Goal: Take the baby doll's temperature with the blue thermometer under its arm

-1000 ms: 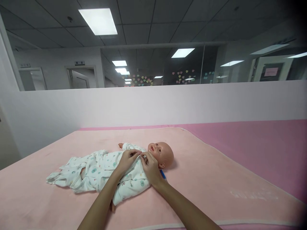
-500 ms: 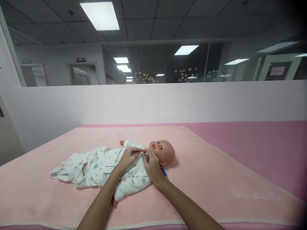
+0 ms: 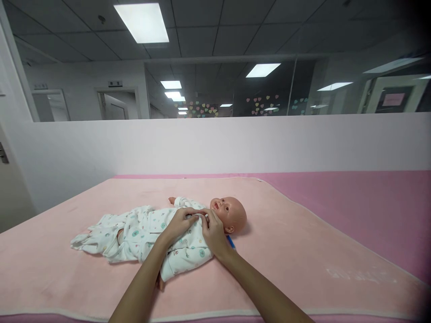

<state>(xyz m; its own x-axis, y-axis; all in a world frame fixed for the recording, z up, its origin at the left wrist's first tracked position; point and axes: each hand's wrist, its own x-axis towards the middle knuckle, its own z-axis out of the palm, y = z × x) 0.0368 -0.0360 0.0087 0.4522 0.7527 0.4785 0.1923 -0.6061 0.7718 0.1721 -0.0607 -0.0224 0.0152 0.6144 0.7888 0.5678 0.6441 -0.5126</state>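
A baby doll (image 3: 235, 214) lies on its back, head to the right, dressed in a white patterned romper (image 3: 148, 231). Both hands meet at the neckline, just below the doll's chin. My left hand (image 3: 182, 223) pinches the romper's fabric, its fingertips against those of the other hand. Close to the doll's cheek, my right hand (image 3: 213, 229) pinches the cloth from the other side. Whatever fastening lies between the fingertips is too small to make out. A small blue strip (image 3: 230, 242) shows beside the doll's neck, partly behind my right wrist.
The doll rests on a peach mat (image 3: 286, 269) with a pale edge, laid over a pink surface (image 3: 363, 211). A low white wall (image 3: 235, 143) with glass above it stands behind. A door (image 3: 13, 179) is at the far left.
The view has shifted very slightly. Both hands stay at the romper's neckline with almost the same grip, and the doll has not visibly moved.
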